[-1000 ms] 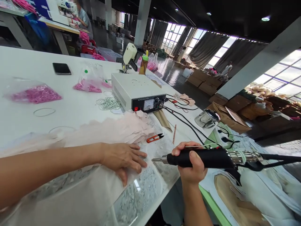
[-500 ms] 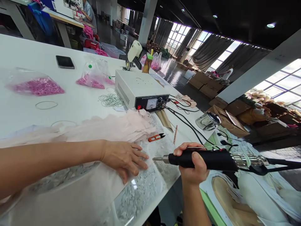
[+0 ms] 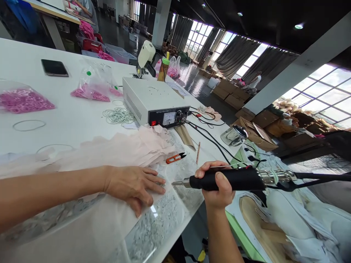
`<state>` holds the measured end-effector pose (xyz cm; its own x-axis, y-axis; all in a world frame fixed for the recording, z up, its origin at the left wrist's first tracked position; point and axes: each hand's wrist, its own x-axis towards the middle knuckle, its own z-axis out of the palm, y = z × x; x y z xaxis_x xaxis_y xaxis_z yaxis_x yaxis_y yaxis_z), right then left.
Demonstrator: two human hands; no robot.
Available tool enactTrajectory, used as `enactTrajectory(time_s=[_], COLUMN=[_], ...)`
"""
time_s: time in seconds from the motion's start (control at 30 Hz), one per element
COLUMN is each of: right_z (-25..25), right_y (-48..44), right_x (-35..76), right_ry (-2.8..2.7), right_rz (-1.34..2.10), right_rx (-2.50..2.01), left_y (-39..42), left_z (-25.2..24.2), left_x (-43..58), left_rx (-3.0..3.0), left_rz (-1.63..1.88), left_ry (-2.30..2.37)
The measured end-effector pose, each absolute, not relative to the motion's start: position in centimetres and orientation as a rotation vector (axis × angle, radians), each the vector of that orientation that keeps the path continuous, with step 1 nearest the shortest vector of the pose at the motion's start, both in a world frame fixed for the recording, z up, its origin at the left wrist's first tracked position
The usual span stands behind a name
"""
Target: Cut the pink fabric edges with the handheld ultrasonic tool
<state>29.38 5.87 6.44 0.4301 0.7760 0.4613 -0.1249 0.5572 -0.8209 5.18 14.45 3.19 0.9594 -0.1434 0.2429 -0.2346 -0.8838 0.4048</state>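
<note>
My left hand (image 3: pixel 134 186) lies flat with fingers spread on a sheet of thin pale pink fabric (image 3: pixel 79 226), over a glossy grey-patterned mat (image 3: pixel 157 223). In my right hand (image 3: pixel 219 197) is a black ultrasonic cutter (image 3: pixel 230 179), held level with its metal tip pointing left. The tip ends just right of my left fingertips, close to the mat; whether it touches cannot be made out. Beyond my left hand lies a heap of pale pink fabric pieces (image 3: pixel 131 146). Orange thread snips (image 3: pixel 175 157) rest between the heap and the cutter.
A white control box (image 3: pixel 155 96) with a dial stands behind, its black cables (image 3: pixel 210 137) running right. Around it are white elastic loops (image 3: pixel 117 115), bags of pink loops (image 3: pixel 24 99), a phone (image 3: pixel 54 68) and a glass jar (image 3: pixel 234 135). White bundles (image 3: pixel 298 219) lie beyond the table's right edge.
The whole view has swung slightly to the right, so everything appears farther left. Both hands and the cutter keep nearly the same place relative to the table.
</note>
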Motion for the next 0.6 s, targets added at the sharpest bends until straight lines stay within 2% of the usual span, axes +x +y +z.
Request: enactTrajectory(time_s=[0.6], right_z=[6.52], right_y=[5.76], right_x=[29.28], right_ry=[-0.992], right_rz=[0.685], right_rx=[-0.750], left_y=[15.00], left_z=[3.34], left_x=[5.53], left_rx=[2.499], left_rz=[0.272], left_ry=[-0.219])
